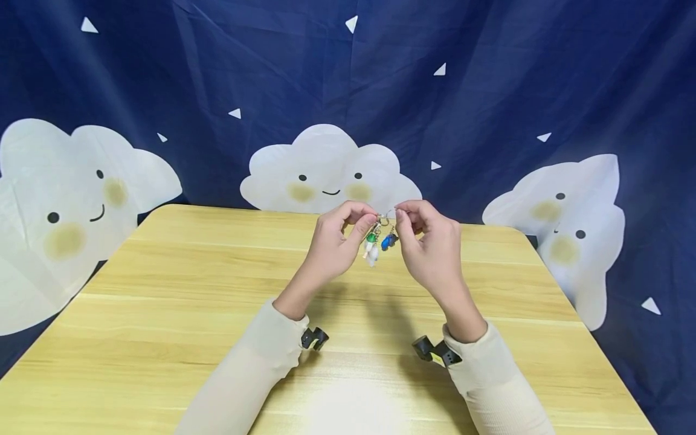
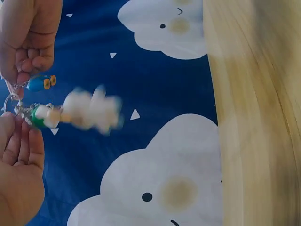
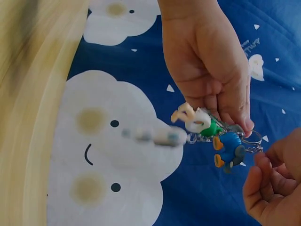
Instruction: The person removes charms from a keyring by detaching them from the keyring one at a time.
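Observation:
Above the table's far part, my left hand (image 1: pixel 336 244) and right hand (image 1: pixel 433 249) hold a metal key ring (image 3: pixel 258 138) between them. Thumb and fingers of the left hand pinch the ring's left side, where the charm chains gather. The right hand pinches its other side. Hanging by the left fingertips is a green-and-white figure charm (image 2: pixel 44 117). A white charm (image 2: pixel 91 109), blurred in both wrist views, dangles with it. By the right fingers hangs a blue figure charm (image 3: pixel 230 148) with orange feet. Finger coverage hides part of the ring.
The light wooden table (image 1: pixel 217 290) spreads beneath both hands. Behind it hangs a dark blue cloth (image 1: pixel 304 72) with white smiling clouds and small triangles. Each wrist carries a small black camera (image 1: pixel 314 338) at the sleeve cuff.

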Tool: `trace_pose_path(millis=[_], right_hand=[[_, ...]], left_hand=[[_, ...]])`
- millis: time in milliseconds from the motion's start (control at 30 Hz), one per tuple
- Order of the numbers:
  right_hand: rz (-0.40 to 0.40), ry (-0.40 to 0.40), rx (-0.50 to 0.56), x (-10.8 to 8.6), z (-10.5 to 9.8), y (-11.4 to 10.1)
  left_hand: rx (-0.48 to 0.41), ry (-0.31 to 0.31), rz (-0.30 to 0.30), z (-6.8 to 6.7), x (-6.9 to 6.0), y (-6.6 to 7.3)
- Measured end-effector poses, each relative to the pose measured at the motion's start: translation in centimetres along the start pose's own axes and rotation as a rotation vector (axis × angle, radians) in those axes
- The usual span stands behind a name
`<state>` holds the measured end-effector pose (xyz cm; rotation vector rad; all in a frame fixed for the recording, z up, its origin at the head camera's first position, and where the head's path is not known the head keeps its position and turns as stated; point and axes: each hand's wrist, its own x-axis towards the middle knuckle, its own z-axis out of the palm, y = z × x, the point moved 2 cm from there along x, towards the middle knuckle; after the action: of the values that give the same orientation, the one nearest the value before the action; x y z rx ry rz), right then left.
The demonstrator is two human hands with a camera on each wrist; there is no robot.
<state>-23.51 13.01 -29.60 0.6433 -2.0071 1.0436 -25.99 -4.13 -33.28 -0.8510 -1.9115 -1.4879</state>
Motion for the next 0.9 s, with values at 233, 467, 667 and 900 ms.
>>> trace_pose_path(millis=[233,467,667,900], right_hand=[[-0.011,-0.012,-0.017,-0.09,0.09,-0.06],[-0.019,-0.012,-0.018,-0.11,0.12,0.03],[-0.024,-0.015,-0.021,-0.06,0.01,-0.02],[-0.022,-0.007,-0.032,0.0,-0.18,-0.11]], left_hand=[[0.173,0.043,0.181,0.05,0.07,0.53],[0.289,0.016,0.312,0.02,0.0,0.7],[0.327,-0.011,0.339,0.01,-0.03,0.97],[0.202,-0.023,0.249,0.43,-0.1,0.64]])
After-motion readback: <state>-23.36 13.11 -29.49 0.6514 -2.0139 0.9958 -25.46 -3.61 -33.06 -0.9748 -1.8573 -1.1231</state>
